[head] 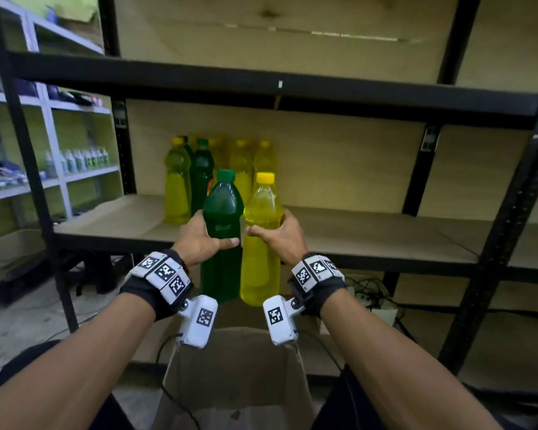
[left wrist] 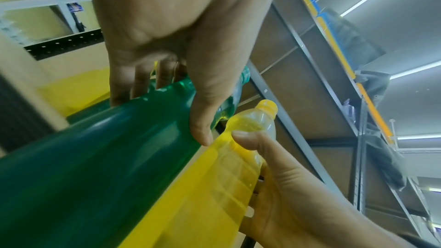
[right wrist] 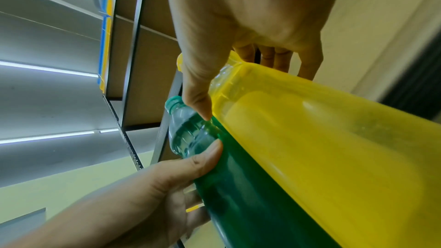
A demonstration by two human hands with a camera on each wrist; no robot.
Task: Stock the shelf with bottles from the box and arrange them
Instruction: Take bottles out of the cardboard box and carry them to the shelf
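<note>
Shelf [head: 370, 234] is sitting just beyond the hands, its cluster of standing bottles [head: 218, 169] gathering at the back, ahead of the left hand, likely so the front row stays free. Box [head: 236, 380] is lying open below both wrists. Left hand [head: 201, 238] is wrapping the green bottle [head: 221, 243]; right hand [head: 278, 237] is wrapping the yellow bottle [head: 261, 243]. Both are being held upright, touching side by side (probably for placing as a pair).
</note>
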